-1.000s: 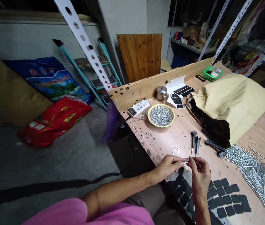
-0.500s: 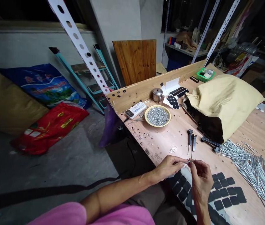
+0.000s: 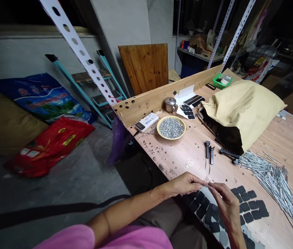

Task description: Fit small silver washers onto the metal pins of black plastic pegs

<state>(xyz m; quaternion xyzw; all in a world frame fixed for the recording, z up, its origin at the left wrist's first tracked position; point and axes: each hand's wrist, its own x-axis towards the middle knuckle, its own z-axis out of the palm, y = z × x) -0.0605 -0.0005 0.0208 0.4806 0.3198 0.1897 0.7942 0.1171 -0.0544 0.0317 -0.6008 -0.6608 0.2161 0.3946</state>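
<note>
My left hand [image 3: 185, 184] and my right hand [image 3: 224, 200] meet above the near edge of the plywood workbench [image 3: 177, 155]. Their fingertips pinch a thin metal pin [image 3: 205, 186] between them, and the fingers hide most of it. Below the hands lie black rounded pads [image 3: 247, 204] on a white backing sheet. A small heap of tiny washers [image 3: 189, 163] sits just beyond my fingers. Two black-handled pointed tools [image 3: 208, 154] lie side by side nearby. A yellow-rimmed dish [image 3: 171, 127] holds many silver washers.
To the right lies a large pile of long metal rods [image 3: 271, 180]. A beige cloth sack [image 3: 242, 110] rests on a dark bag at the back. A steel cup [image 3: 170, 104], a white box [image 3: 146, 122] and a wooden backboard [image 3: 167, 88] stand behind; the bench's left edge drops to a concrete floor [image 3: 65, 173].
The whole scene has shifted left in view as the head turned. My hands stay together near the bench edge, still pinching the thin pin.
</note>
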